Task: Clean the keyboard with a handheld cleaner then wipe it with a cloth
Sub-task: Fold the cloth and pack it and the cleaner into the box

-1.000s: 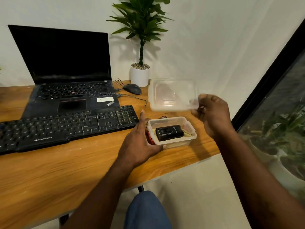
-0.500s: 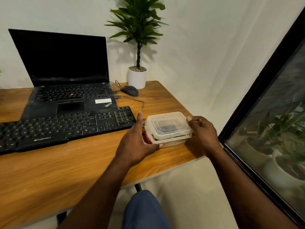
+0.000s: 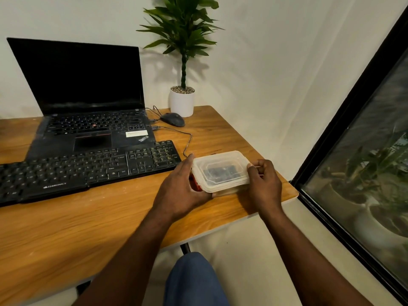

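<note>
Left hand [image 3: 181, 191]: fingers curled round the left end of a lidded plastic container [image 3: 220, 160].
Right hand [image 3: 265, 184]: fingers pinching its right end.
Handheld cleaner [image 3: 220, 172]: dark shape inside, between both sets of fingers.
Keyboard [image 3: 88, 171]: on the wooden surface [image 3: 110, 217], just left of the left fingers.

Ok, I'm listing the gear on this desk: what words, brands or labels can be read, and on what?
"ZEBRONICS": front edge of the external keyboard.
"ThinkPad": palm rest of the laptop.
White sticker on the laptop: blurred, unreadable.
Key legends on both: mostly too small to read.
Black device inside the container: any marking blurred.
</note>
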Demonstrator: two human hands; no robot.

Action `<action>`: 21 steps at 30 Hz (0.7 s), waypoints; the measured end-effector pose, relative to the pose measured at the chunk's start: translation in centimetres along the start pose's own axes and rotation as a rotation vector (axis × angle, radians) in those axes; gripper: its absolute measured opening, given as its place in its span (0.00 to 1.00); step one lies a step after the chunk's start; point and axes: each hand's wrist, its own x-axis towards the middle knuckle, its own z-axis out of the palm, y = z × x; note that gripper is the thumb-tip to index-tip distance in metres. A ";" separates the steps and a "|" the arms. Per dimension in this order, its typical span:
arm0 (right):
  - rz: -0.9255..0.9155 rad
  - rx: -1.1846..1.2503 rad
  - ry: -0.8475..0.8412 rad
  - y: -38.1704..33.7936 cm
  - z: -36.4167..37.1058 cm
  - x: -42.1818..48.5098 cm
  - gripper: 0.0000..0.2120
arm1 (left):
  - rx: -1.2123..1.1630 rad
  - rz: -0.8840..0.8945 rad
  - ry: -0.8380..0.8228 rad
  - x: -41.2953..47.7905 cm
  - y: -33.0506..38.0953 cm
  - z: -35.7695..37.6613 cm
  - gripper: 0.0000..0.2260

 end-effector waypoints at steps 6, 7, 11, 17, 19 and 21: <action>-0.114 -0.060 0.127 0.6 1.3 -1.1 0.09 | -0.080 -0.015 -0.061 -0.1 0.3 -0.3 0.59; -0.130 -0.067 0.123 0.7 1.4 -1.2 0.09 | -0.084 -0.019 -0.058 0.0 0.3 -0.3 0.58; -0.130 -0.042 0.066 0.8 1.3 -1.2 0.12 | -0.086 -0.026 -0.028 0.0 0.3 -0.3 0.56; -0.109 -0.028 -0.006 1.2 1.2 -0.7 0.18 | -0.127 -0.036 -0.044 0.3 0.2 -0.3 0.54; -0.073 -0.007 -0.031 1.2 1.1 -0.5 0.19 | -0.139 -0.048 -0.052 0.4 0.2 -0.2 0.54; -0.040 0.035 -0.058 1.1 0.8 -0.5 0.19 | -0.162 -0.046 -0.060 0.4 0.1 -0.1 0.49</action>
